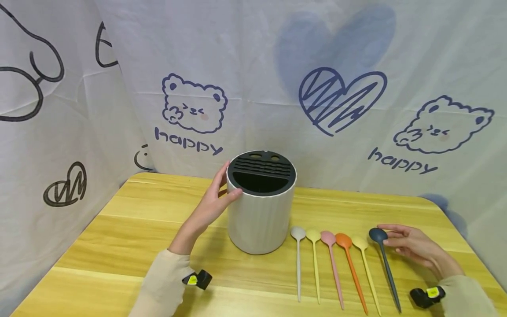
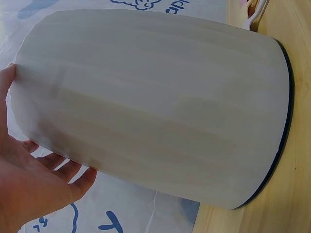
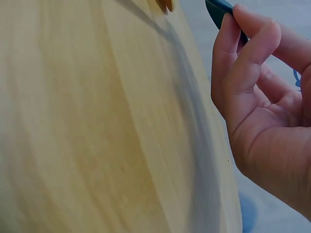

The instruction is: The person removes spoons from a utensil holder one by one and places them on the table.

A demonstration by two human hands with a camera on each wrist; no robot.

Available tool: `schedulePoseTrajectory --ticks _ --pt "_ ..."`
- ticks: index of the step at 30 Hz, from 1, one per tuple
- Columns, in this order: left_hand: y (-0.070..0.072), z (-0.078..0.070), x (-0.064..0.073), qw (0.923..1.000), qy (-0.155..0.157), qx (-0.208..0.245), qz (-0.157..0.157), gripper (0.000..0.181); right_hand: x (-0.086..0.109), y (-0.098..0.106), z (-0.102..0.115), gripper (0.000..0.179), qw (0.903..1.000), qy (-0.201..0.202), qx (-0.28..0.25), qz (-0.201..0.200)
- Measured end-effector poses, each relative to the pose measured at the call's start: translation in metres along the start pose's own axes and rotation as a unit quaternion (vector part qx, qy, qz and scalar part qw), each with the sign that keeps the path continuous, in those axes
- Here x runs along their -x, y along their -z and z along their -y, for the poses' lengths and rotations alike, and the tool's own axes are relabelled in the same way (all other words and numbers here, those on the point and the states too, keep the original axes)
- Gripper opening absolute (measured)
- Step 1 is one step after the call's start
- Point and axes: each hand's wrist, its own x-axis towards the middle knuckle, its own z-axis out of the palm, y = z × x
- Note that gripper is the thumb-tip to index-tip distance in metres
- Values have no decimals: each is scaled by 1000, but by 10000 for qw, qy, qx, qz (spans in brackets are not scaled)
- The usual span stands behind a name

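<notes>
My left hand (image 1: 211, 200) holds the upper side of a white utensil holder (image 1: 259, 224), thumb at the rim and fingers round its far left side. The holder stands upright and has a black slotted lid (image 1: 261, 187) with a wide half-round opening. In the left wrist view its ribbed white wall (image 2: 160, 102) fills most of the picture. My right hand (image 1: 416, 244) pinches the bowl of a dark blue spoon (image 1: 388, 264) between thumb and fingers. The right wrist view shows the dark bowl (image 3: 220, 10) at my fingertips; its handle is out of sight there.
Left of the dark blue spoon lie a white spoon (image 1: 299, 259), a yellow spoon (image 1: 315, 259), a pink spoon (image 1: 333, 264), an orange spoon (image 1: 351, 268) and another yellow spoon (image 1: 368, 268), side by side on the wooden table (image 1: 115, 233). A printed white cloth (image 1: 257, 66) hangs behind.
</notes>
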Motion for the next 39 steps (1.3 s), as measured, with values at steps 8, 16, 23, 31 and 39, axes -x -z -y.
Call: schedulePoseTrajectory --ticks 8,16,23,31,39 --pt "-1 0 -1 10000 -1 1 6 80 0 5 -2 41 9999 -66 40 107" --pt "-1 1 0 10000 22 -30 -1 80 0 9 -6 40 9996 -214 65 150" --pt "0 1 0 10000 -3 -34 -18 81 -1 3 -3 36 9988 -415 231 -78" --pt "0 0 0 10000 1 -33 -32 81 -4 0 -2 31 9978 -519 379 -182" --pt "0 2 -1 10000 6 -37 -13 82 -7 -1 -3 46 9942 -698 698 -416"
